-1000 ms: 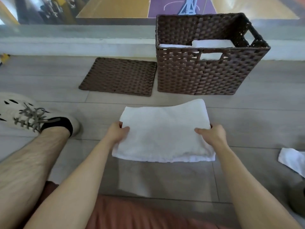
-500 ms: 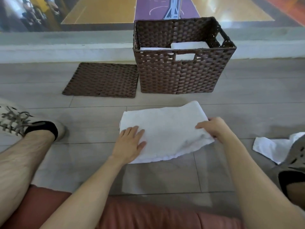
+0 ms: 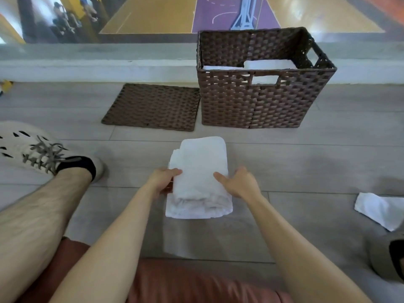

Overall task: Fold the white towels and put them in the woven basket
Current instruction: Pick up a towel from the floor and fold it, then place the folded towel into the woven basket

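Observation:
A white towel [image 3: 200, 171], folded into a narrow thick bundle, lies on the grey floor in front of me. My left hand [image 3: 162, 180] grips its left edge with the thumb on top. My right hand [image 3: 237, 183] rests against its right side, fingers spread on the cloth. Beyond it stands the dark brown woven basket [image 3: 251, 106], with folded white towels [image 3: 269, 64] showing inside and through its handle hole. Another white towel [image 3: 380, 209] lies loose on the floor at the right edge.
A flat brown woven lid [image 3: 153, 107] lies left of the basket. My left leg and white laced shoe [image 3: 39, 149] stretch across the left. A second shoe [image 3: 391, 256] sits at the lower right. A low concrete ledge [image 3: 98, 64] runs behind the basket.
The wide towel has been folded over sideways into a narrow bundle. My right hand brought its right side across to the left, and both hands now sit close together on it.

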`<state>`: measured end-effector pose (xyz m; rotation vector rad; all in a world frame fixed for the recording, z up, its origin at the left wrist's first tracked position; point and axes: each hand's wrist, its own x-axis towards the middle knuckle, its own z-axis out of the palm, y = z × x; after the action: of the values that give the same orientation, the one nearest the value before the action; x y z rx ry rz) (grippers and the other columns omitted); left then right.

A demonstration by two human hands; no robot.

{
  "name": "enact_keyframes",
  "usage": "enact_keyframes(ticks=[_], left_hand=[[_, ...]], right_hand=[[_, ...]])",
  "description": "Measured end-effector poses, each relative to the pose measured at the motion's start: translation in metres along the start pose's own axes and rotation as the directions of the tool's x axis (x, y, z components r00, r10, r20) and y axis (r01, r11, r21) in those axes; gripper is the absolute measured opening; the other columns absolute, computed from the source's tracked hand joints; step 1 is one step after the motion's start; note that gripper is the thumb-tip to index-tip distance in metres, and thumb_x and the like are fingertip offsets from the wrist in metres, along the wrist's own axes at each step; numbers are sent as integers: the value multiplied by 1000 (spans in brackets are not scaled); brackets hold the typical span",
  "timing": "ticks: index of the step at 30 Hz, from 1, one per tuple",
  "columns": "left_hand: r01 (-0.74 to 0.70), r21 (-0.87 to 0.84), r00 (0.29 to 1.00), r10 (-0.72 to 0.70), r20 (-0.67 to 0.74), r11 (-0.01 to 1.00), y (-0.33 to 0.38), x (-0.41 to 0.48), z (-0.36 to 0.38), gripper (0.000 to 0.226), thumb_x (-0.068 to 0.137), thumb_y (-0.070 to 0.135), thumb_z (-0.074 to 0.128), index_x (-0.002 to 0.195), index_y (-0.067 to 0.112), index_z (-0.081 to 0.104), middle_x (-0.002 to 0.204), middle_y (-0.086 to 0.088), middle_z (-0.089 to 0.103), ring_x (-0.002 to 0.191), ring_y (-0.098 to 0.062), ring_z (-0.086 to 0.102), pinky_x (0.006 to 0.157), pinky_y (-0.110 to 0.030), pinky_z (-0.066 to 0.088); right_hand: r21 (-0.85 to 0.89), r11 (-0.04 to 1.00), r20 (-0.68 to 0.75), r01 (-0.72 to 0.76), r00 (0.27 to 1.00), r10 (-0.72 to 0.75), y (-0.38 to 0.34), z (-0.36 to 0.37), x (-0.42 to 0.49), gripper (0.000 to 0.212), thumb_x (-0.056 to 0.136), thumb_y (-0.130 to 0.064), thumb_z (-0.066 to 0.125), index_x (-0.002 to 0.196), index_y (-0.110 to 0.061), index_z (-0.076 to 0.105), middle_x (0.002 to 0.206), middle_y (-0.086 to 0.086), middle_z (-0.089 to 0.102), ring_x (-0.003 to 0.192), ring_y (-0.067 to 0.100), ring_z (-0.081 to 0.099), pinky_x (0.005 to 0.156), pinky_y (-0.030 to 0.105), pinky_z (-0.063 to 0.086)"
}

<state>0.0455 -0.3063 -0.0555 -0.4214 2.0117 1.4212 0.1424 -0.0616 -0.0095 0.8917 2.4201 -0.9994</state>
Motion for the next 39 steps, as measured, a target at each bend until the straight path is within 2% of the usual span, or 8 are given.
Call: enact_keyframes(ticks=[3, 6, 9, 13, 20, 25, 30, 39], left_hand=[[-9, -111, 1000, 11, 15, 994, 9, -10, 3, 28, 76, 38, 65, 88, 13, 62, 78, -4, 61, 65, -25, 56, 63, -33, 43], [-12, -272, 999, 26, 47, 962, 7, -18, -4, 18, 85, 27, 52, 90, 13, 63, 77, -5, 66, 67, -25, 61, 67, -34, 44], [21, -329, 999, -28, -16, 944, -11, -18, -13, 20, 87, 22, 48, 90, 12, 65, 80, -7, 69, 76, -29, 63, 74, -38, 49], [-33, 158, 967, 72, -245, 987, -30, 11, -13, 27, 79, 35, 57, 79, 8, 60, 77, -9, 62, 75, -29, 56, 68, -37, 44], [-111, 559, 920, 298, -255, 822, -38, 14, 26, 67, 109, 58, 37, 134, 1, 60, 131, -21, 63, 125, -41, 58, 106, -49, 46], [-86, 101, 958, 111, -266, 991, -14, 12, 23, 81, 103, 75, 36, 129, 5, 67, 128, -11, 68, 120, -31, 64, 103, -41, 48], [-60, -471, 993, 100, 59, 880, 38, -41, 27, 60, 108, 64, 44, 140, 19, 68, 132, -8, 76, 123, -28, 71, 101, -45, 55], [-204, -649, 943, 325, 71, 733, 126, -136, 52, 42, 102, 43, 63, 127, 12, 74, 112, -14, 82, 94, -32, 80, 83, -43, 58]], right_hand=[[344, 916, 263, -206, 958, 117, 13, 12, 10, 127, 52, -99, 71, 135, -4, 66, 127, 8, 76, 108, 34, 75, 97, 44, 62], [483, 848, 283, -218, 956, 85, 16, 17, 16, 101, 59, -95, 70, 115, -11, 78, 108, 2, 82, 96, 26, 77, 101, 47, 60], [478, 860, 278, -179, 959, 46, 10, 21, 17, 78, 74, -76, 78, 112, -8, 79, 99, 5, 82, 85, 22, 76, 78, 38, 61], [424, 885, 314, -194, 948, 58, -4, 32, 16, 81, 63, -60, 94, 117, -4, 71, 106, 6, 79, 92, 23, 77, 74, 35, 64], [555, 786, 364, -271, 929, 64, -2, 40, 19, 84, 46, -42, 98, 117, -7, 70, 112, 6, 79, 102, 28, 75, 97, 47, 63], [692, 693, 350, -203, 934, -76, 12, 27, 11, 67, 67, -11, 91, 130, -16, 69, 111, 6, 82, 102, 32, 79, 90, 48, 65], [769, 638, 315, -34, 889, -332, 9, -13, -8, 68, 77, 4, 79, 134, -31, 68, 125, 8, 77, 115, 37, 74, 98, 59, 60], [761, 633, 230, 145, 851, -472, 13, -117, -64, 80, 68, 1, 84, 141, -27, 65, 132, 13, 74, 120, 42, 71, 103, 65, 55]])
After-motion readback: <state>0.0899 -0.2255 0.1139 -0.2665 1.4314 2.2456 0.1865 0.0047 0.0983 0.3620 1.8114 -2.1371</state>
